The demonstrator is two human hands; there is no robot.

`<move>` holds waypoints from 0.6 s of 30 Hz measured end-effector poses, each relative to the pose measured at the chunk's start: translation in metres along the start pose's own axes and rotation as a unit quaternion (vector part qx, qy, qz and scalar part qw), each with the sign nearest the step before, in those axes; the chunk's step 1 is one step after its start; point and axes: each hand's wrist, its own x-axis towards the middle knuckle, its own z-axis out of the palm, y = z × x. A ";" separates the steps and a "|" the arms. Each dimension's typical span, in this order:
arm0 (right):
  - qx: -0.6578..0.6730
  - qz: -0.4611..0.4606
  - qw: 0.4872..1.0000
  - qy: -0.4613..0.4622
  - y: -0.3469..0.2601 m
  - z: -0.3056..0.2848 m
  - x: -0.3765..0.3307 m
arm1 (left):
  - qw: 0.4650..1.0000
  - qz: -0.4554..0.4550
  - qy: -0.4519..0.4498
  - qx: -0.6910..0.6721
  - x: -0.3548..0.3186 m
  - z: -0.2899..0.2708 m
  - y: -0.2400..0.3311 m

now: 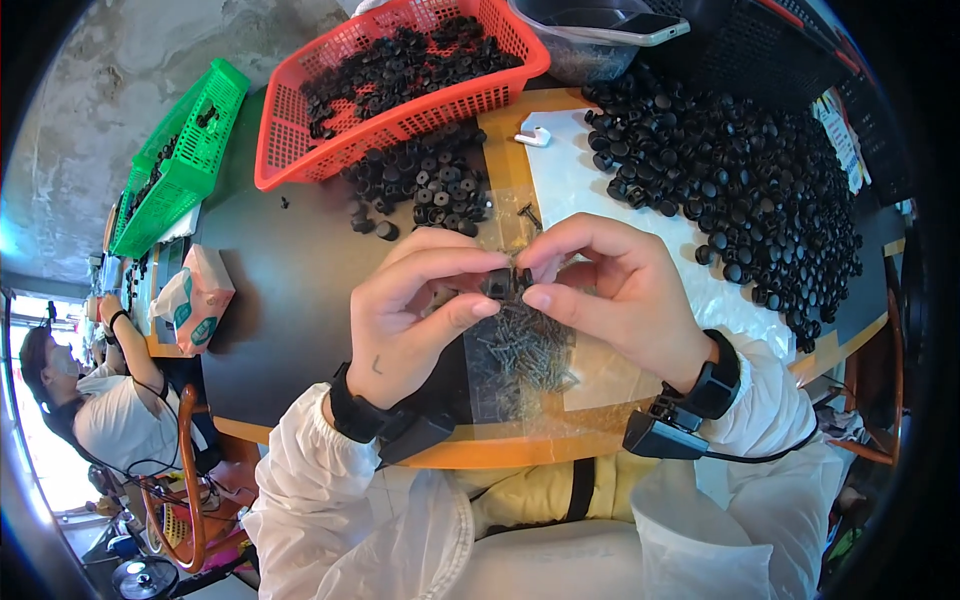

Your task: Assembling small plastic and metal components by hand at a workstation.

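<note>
My left hand [415, 305] and my right hand [615, 290] meet over the table, fingertips pinched together on a small black plastic part [503, 283]. Just below them lies a heap of small dark screws [525, 350] on a clear plastic sheet. One loose screw [530, 213] lies beyond my hands. A big spread of black round plastic parts [740, 170] covers the white sheet to the right. A smaller pile of black parts [430, 185] sits ahead of my left hand. Both wrists wear black bands with small devices.
A red basket [290, 150] full of black parts stands at the back, with green baskets [190, 150] to its left. A clear tub with a phone [640, 28] on it is behind. A soft tissue pack [195, 295] lies at left. Another person [90, 400] sits far left.
</note>
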 end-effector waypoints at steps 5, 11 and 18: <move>-0.014 0.000 1.000 0.001 0.001 0.001 0.001 | 1.000 -0.001 -0.005 0.026 -0.001 0.000 0.000; -0.010 -0.009 1.000 -0.001 0.002 0.000 0.000 | 0.999 -0.011 -0.003 0.031 -0.001 0.000 0.001; -0.011 -0.009 1.000 -0.001 0.002 0.000 0.001 | 0.999 -0.020 0.005 0.031 -0.002 0.002 0.001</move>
